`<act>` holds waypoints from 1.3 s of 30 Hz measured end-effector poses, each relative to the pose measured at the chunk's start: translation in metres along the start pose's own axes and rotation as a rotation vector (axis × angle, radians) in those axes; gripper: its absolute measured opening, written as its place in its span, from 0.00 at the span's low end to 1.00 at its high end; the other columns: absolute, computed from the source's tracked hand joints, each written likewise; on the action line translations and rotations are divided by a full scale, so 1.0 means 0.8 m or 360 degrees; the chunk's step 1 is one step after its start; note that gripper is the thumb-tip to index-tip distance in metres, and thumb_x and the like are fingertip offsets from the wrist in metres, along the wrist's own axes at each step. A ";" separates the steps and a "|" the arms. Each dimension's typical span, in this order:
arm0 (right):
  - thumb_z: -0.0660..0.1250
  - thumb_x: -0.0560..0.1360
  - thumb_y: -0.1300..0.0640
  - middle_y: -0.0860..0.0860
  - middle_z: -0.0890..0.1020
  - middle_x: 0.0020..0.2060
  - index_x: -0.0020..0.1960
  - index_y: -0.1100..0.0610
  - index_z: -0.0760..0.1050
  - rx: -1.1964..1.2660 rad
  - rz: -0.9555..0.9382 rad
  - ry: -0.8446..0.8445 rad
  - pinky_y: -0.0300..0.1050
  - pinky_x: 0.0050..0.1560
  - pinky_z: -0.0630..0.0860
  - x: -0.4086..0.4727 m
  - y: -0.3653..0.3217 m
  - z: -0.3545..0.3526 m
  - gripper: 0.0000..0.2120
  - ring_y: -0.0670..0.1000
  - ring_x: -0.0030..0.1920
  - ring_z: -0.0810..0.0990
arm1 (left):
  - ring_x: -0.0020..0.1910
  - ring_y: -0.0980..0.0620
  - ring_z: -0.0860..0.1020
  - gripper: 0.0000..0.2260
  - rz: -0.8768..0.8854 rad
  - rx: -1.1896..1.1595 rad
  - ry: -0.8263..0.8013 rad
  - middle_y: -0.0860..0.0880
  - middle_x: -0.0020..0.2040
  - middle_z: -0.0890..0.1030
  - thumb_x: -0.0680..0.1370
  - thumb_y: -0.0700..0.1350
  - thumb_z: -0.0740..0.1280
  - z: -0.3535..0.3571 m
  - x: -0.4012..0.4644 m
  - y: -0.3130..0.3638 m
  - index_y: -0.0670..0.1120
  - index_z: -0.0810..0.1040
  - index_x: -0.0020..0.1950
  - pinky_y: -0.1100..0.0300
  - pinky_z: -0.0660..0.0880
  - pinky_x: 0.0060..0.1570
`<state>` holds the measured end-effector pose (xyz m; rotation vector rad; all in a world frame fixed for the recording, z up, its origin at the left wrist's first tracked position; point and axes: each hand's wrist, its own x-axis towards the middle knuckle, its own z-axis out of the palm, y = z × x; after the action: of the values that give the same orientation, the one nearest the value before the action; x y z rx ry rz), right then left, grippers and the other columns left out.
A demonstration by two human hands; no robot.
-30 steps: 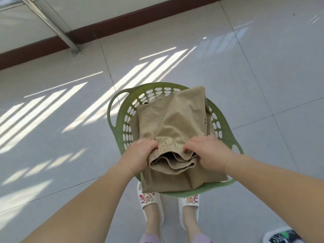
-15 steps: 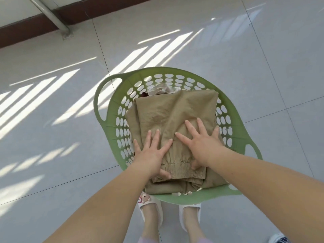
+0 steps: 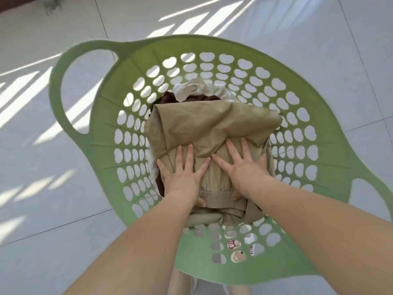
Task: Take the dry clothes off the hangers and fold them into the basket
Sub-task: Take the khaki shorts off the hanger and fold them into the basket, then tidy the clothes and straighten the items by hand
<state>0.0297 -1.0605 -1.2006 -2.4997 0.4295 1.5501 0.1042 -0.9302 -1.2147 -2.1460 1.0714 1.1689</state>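
Note:
A folded pair of khaki trousers (image 3: 212, 126) lies inside the green perforated basket (image 3: 106, 116), its elastic waistband toward me. My left hand (image 3: 182, 173) presses flat on the near left part of the trousers, fingers spread. Beside it, my right hand (image 3: 244, 165) presses flat on the near right part, fingers spread too. Under the trousers I see the edges of a dark maroon garment (image 3: 170, 99) and a white garment (image 3: 197, 87) at the far side of the basket.
The basket stands on pale grey floor tiles (image 3: 42, 188) with stripes of sunlight on the left. A metal post foot (image 3: 50, 3) and a dark skirting strip sit at the top left. Slippers with a bear print (image 3: 238, 255) show through the basket's near holes.
Both hands went from gripping the trousers' waistband above the basket to pressing flat on them. The trousers have sunk deeper into the basket, and my view has come much closer.

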 end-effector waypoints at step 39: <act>0.59 0.79 0.54 0.47 0.80 0.46 0.56 0.53 0.78 0.0497 -0.0614 0.2394 0.36 0.41 0.72 -0.844 -0.026 -0.482 0.10 0.46 0.41 0.76 | 0.43 0.53 0.81 0.10 0.0770 -0.0811 0.2395 0.49 0.45 0.84 0.76 0.38 0.66 -0.562 -0.797 -0.099 0.47 0.80 0.55 0.54 0.79 0.47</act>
<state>0.0804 -1.0492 -0.4242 -2.7079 0.2436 -0.6715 0.1737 -0.9362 -0.4333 -3.2849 2.0680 -0.4067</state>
